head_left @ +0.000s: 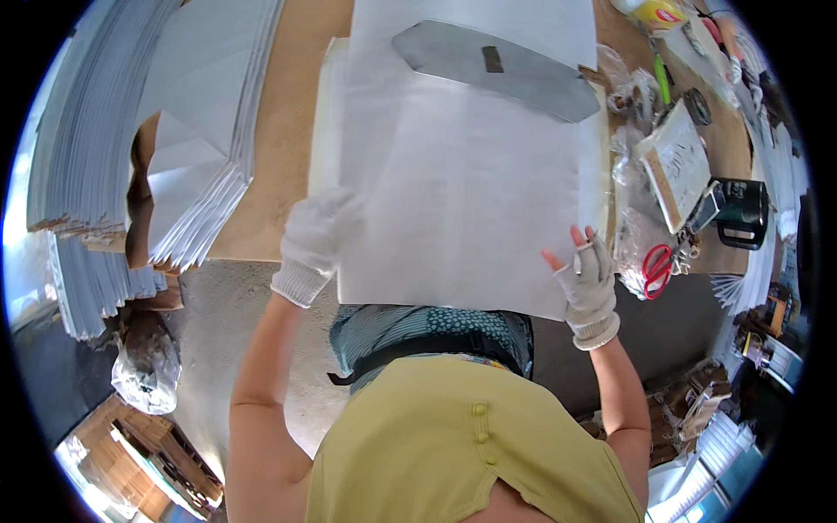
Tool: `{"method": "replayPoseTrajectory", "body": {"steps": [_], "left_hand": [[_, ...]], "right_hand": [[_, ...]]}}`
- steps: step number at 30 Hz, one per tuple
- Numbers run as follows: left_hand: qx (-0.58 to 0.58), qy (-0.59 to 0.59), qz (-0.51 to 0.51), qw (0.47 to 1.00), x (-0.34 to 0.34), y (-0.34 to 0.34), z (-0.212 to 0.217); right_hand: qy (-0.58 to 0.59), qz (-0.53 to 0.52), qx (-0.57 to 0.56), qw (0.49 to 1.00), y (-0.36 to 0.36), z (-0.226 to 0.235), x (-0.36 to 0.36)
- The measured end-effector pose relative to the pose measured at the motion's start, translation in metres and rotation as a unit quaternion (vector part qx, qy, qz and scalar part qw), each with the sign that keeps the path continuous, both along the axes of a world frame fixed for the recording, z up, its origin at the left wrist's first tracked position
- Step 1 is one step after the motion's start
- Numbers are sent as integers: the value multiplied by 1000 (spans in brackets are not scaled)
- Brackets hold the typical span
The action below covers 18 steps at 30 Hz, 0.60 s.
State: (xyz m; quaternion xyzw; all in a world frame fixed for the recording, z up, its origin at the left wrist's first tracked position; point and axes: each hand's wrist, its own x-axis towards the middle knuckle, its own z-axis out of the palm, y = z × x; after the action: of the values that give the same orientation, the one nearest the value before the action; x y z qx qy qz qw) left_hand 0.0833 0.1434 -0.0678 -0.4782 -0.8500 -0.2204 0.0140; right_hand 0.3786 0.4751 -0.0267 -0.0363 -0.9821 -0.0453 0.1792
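While blurred left hand [323, 230] overlaps white sheet [462, 196], grip unclear, right hand [586, 275] half-open, empty, near right edge.

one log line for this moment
left hand: at white sheet, left edge | right hand: near right edge | grey plate: on sheet

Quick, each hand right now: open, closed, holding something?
Left hand: blurred at the left edge of the white sheet; grip can't be told.
Right hand: open, thumb and fingers apart, by the sheet's right edge; nothing visibly held.

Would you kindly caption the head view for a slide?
Gloved left hand and gloved right hand at opposite edges of a white sheet.
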Motion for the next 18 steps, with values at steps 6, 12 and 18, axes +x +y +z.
{"method": "replayPoseTrajectory", "body": {"steps": [6, 12, 18], "left_hand": [[6, -57, -121, 991, -23, -27, 11], [103, -264, 182, 942, 11, -17, 5], [137, -104, 272, 947, 2, 28, -24]], "right_hand": [[-12, 28, -366, 930, 50, -11, 3], [170, -213, -537, 798, 38, -28, -34], [140, -271, -416, 857, 57, -66, -94]]}}
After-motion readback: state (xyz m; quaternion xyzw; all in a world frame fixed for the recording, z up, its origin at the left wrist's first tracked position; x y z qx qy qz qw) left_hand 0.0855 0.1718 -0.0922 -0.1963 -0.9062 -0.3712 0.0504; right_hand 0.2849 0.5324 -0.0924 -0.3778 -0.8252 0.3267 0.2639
